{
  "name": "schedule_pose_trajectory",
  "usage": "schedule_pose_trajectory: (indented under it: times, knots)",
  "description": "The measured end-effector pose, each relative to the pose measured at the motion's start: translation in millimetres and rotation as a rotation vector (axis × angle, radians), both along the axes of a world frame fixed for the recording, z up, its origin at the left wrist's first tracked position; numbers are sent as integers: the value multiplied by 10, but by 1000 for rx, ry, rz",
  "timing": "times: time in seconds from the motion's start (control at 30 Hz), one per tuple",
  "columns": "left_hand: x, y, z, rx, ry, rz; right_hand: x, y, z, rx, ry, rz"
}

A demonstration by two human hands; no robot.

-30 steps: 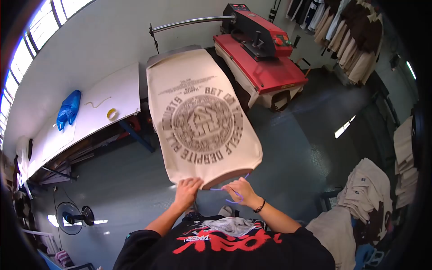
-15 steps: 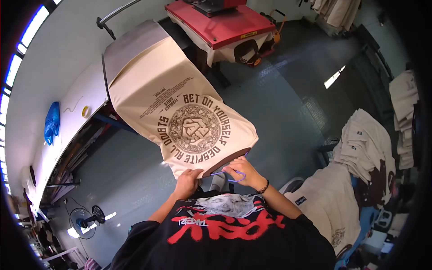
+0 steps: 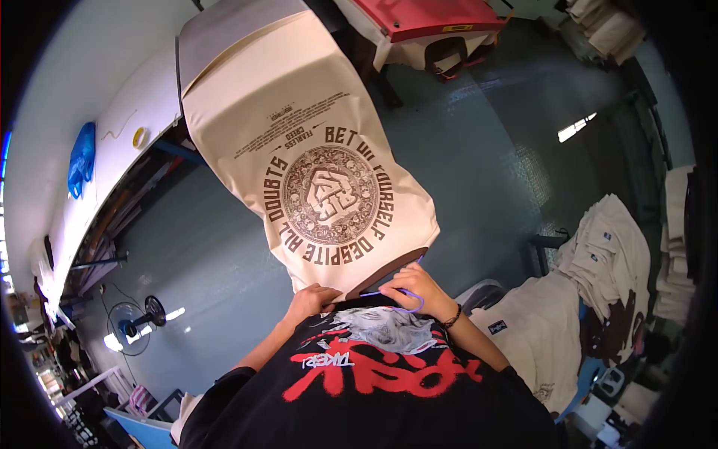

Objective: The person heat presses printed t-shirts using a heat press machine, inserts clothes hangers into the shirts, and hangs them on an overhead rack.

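A beige T-shirt (image 3: 247,97) with a dark brown round print and lettering stretches from a grey board (image 3: 239,26) down to my hands. Its brown-lined neck opening faces me. My left hand (image 3: 314,301) is closed on the shirt's shoulder edge, left of the neck. In my right hand (image 3: 419,288) is a purple hanger (image 3: 421,303), with its hook curling out below the fingers. Part of the hanger shows across the neck opening; its remaining part is hidden inside the shirt.
A white table (image 3: 142,90) along the left wall bears a blue plastic bag (image 3: 82,161) and a yellow tape roll (image 3: 139,137). A red-topped machine (image 3: 426,19) stands at the back. Beige shirts (image 3: 538,318) are piled at right. A small fan (image 3: 142,314) stands at lower left.
The view has shifted, so the shirt and board appear higher and larger. My hands sit nearer my chest, keeping their holds on the shirt and the hanger.
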State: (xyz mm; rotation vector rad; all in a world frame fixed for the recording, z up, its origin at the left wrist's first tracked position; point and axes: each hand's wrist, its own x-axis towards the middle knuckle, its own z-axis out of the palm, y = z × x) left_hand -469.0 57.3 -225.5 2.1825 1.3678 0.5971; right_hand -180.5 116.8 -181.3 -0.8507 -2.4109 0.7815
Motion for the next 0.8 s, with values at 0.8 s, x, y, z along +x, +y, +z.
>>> schedule_pose_trajectory:
  times: [0.8]
  knots:
    - [264, 1313, 1141, -84, -147, -257, 367, 826, 1222, -654, 99, -245]
